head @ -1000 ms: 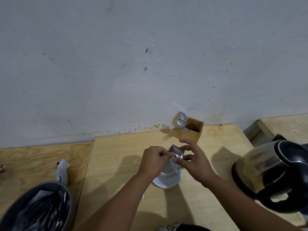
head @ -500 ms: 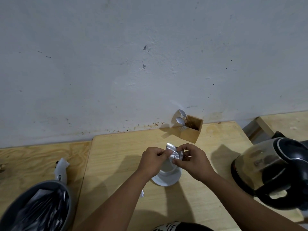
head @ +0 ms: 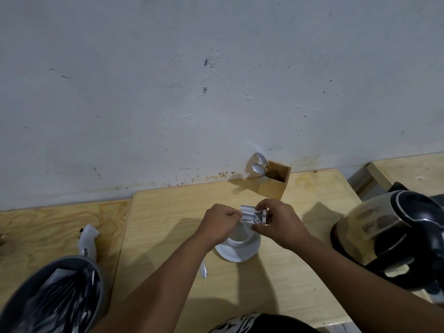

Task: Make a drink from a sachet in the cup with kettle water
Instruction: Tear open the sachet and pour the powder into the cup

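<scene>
A small silver sachet (head: 251,215) is pinched from both sides, my left hand (head: 219,222) on its left edge and my right hand (head: 280,223) on its right. It is crumpled and sits just above a white cup (head: 241,234), which stands on a white saucer (head: 236,251) on the wooden table (head: 168,227). Both hands partly hide the cup. A steel kettle (head: 386,234) with a black lid and handle stands at the right.
A wooden holder (head: 274,180) with spoons and a fork stands by the wall behind the cup. A grey bin (head: 55,296) lined with a black bag is at the lower left, a white bottle-like object (head: 87,240) behind it. A small silver scrap (head: 203,270) lies near the saucer.
The sachet has been squeezed and crumpled more between my hands, which stay over the cup. The camera view has shifted slightly.
</scene>
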